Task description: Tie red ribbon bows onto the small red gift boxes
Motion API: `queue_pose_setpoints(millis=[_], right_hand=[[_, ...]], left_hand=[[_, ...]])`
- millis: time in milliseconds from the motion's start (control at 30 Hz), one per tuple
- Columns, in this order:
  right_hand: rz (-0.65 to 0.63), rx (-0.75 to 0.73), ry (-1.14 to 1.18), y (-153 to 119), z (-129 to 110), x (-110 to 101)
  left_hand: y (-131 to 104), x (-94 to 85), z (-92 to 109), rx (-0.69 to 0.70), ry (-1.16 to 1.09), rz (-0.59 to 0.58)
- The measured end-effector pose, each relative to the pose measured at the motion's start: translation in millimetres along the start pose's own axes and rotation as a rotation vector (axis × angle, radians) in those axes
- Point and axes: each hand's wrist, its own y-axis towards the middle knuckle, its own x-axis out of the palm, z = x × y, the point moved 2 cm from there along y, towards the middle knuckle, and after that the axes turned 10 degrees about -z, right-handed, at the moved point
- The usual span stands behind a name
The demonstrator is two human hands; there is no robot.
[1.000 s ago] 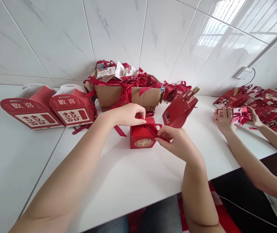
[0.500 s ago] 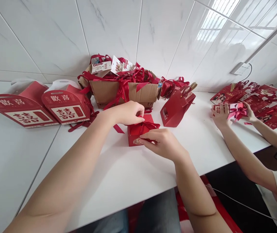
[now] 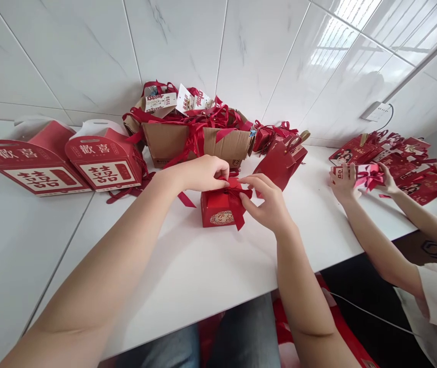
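Note:
A small red gift box [image 3: 210,207] with a gold round emblem on its front sits on the white table in front of me. A red ribbon [image 3: 238,207] is tied in a bow on its top, one tail hanging down the front. My left hand [image 3: 205,173] reaches over from the left, thumb and fingers pinched on the ribbon at the knot. At the bow's right side is my right hand [image 3: 265,202], thumb and forefinger apart around the loop and touching it. The fingertips of my left hand are partly hidden.
Behind stands a cardboard box [image 3: 168,140] full of red ribbons and tags. Two red gift cartons [image 3: 105,156] stand left, a red gift bag [image 3: 279,163] right. Further right, a co-worker's hands [image 3: 344,186] hold a ribboned box [image 3: 367,176] beside piled red bags [image 3: 398,158].
My right hand has moved up and right from the box's front to the bow's right side, and its fingers have spread. The emblem and ribbon tail now show. My left hand stays at the knot.

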Motion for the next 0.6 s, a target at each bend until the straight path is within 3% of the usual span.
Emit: queue_pose_setpoints(millis=[200, 400, 600], right_hand=[[0.012, -0.033, 0.055, 3, -4, 14], [0.031, -0.019, 0.027, 1, 0, 15], [-0.117, 0.074, -0.021, -2, 0, 13]], left_hand=[[-7, -3.3, 8, -0.007, -0.027, 0.016], [-8, -5.1, 5, 0.048, -0.096, 0.044], [0, 0.8, -3, 0.055, -0.078, 0.030]])
